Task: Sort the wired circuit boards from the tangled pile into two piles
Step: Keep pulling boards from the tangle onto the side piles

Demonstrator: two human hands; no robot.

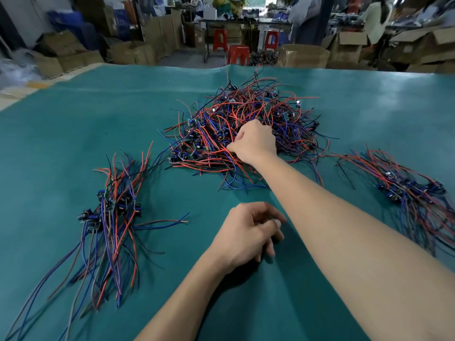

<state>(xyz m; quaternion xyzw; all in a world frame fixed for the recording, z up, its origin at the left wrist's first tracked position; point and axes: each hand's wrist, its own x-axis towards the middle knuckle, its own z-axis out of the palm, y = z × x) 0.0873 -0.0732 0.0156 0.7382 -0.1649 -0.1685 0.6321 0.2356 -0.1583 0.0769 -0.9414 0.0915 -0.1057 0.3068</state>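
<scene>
A tangled pile (246,114) of small circuit boards with red, blue and black wires lies in the middle of the green table (98,114). My right hand (254,141) reaches into its near side, fingers curled round wires there. A sorted pile (110,210) of wired boards lies at the left, its wires trailing toward me. Another sorted pile (413,188) lies at the right. My left hand (248,232) rests on the table in front of the tangle with fingers loosely curled and holds nothing.
Beyond the table's far edge stand cardboard boxes (302,55), red plastic stools (237,54) and a bench; a person (376,18) sits at the back right. Bare green cloth lies between the three piles.
</scene>
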